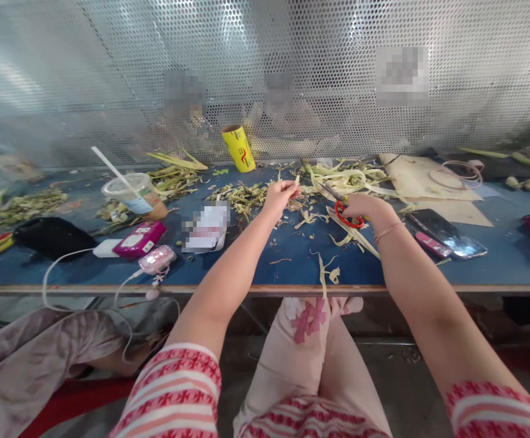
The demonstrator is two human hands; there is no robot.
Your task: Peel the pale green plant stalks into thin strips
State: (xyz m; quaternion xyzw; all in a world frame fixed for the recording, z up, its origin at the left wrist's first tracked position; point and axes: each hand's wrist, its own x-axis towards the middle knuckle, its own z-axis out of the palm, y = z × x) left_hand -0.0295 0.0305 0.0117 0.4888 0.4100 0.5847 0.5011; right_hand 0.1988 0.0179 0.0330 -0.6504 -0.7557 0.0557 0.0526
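Observation:
My left hand (pixel 282 199) is closed in a pinch on a short pale vegetable strip (pixel 296 181), held above the blue table. In my right hand (pixel 369 208) is a pair of red-handled scissors (pixel 347 216), its blades pointing up and left toward the left hand. Under and around the left hand lies a pile of cut greenish pieces (pixel 247 201). Behind the scissors spreads a heap of long pale green strips (pixel 354 176). A few loose strips (pixel 355 234) lie beneath the right hand, and one thin strip (pixel 323 274) hangs over the table's front edge.
A lidded plastic cup with straw (pixel 135 194), a purple box (pixel 140 239), a black pouch (pixel 53 237) and a white cable stand at left. A yellow tube (pixel 238 149) stands behind. A phone (pixel 450 234) and cardboard (pixel 429 179) lie right. Another person's legs (pixel 41 359) show lower left.

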